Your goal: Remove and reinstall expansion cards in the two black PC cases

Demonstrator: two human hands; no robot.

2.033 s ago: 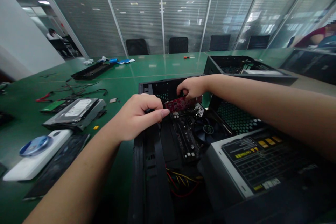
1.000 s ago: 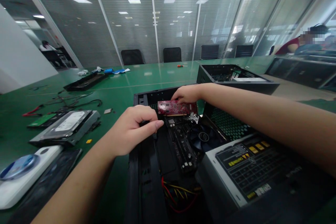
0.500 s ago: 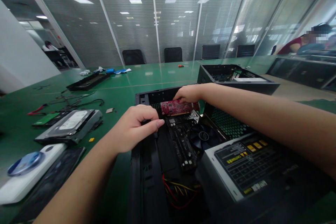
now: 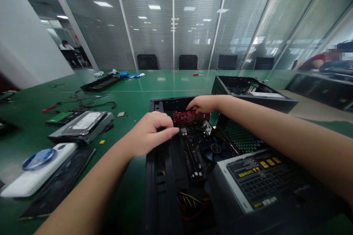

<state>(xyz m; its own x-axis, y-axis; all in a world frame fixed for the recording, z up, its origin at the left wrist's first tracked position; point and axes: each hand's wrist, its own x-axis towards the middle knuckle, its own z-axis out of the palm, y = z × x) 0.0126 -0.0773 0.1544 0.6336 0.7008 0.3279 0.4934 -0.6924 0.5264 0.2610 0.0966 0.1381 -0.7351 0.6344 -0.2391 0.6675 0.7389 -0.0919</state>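
Note:
An open black computer case (image 4: pixel 171 176) lies in front of me. My right hand (image 4: pixel 202 104) grips the top edge of a red graphics card (image 4: pixel 183 117) at the far end of the case. The card stands upright over the motherboard (image 4: pixel 190 145), and its lower edge is hard to make out. My left hand (image 4: pixel 154 132) curls over the case's left rim, thumb pointing inward. Near the card sit a CPU fan (image 4: pixel 215 148) and, closer to me, a labelled power supply (image 4: pixel 248 178). Red and yellow wires (image 4: pixel 190 200) lie low inside the case.
To the left are a hard drive (image 4: pixel 85 125), a green circuit board (image 4: pixel 59 117), cables, and a white device (image 4: pixel 35 176) with a round blue item on it. Another open case (image 4: pixel 248 86) stands behind on the right. A screwdriver (image 4: pixel 197 74) lies farther back; a person sits far right.
The view has shifted, so everything appears farther right and slightly lower. The red card looks a little lower against the motherboard, its gold edge less visible. Both hands keep their grips.

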